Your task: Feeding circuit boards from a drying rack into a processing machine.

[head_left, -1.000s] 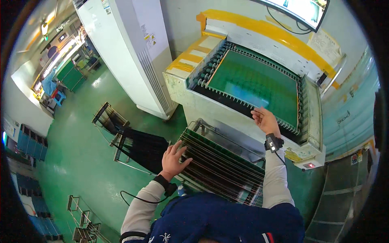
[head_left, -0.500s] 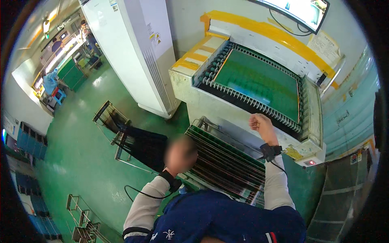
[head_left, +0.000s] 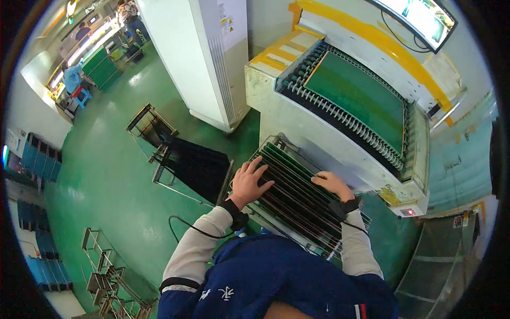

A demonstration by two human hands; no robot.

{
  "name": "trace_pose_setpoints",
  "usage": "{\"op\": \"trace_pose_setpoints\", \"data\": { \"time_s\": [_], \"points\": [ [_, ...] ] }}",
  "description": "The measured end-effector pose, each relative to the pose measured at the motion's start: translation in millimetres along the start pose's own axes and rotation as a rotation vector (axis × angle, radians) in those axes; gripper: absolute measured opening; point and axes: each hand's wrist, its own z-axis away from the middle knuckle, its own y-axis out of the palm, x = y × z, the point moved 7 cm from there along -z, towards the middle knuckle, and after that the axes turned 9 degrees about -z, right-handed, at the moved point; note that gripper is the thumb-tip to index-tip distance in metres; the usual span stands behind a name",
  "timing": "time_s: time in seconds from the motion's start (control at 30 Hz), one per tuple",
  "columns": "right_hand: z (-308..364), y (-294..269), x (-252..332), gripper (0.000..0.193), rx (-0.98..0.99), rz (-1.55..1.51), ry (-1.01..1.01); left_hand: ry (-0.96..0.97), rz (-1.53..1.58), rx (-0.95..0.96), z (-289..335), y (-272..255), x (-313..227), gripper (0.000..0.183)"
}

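Observation:
A rack (head_left: 280, 139) of upright thin panels stands in front of me, with a green panel (head_left: 287, 158) near its far side and several darker ones behind one another towards me. My left hand (head_left: 248, 183) is spread over the left end of the rack, fingertips at the panels' top edges. Over the right part, my right hand (head_left: 333, 184) has its fingers drawn together at the top edge of the green panel; their undersides are hidden. Beyond the rack, a large green panel (head_left: 356, 95) lies flat on the rollers of a white machine (head_left: 297, 119).
To the left stands a metal rack with black sheets (head_left: 194, 162); a tall white cabinet (head_left: 183, 58) rises behind it. Empty metal frames (head_left: 103, 282) stand at lower left. A screen (head_left: 419, 18) hangs at upper right. Several people work far off at upper left.
My right hand has come down from the machine's front edge to the rack. My left hand has moved onto the panels with its fingers spread. The whole view has shifted.

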Motion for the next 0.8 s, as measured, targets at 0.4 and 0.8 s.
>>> {"op": "trace_pose_setpoints", "data": {
  "time_s": [0.4,0.8],
  "points": [
    [-2,-4,-11,0.067,-0.264,0.211,0.108,0.019,0.021,-0.044,2,-1,1,0.06],
    [-4,-6,-13,0.066,-0.321,0.366,0.206,0.027,0.065,-0.072,-1,-2,1,0.057]
  ]
}}
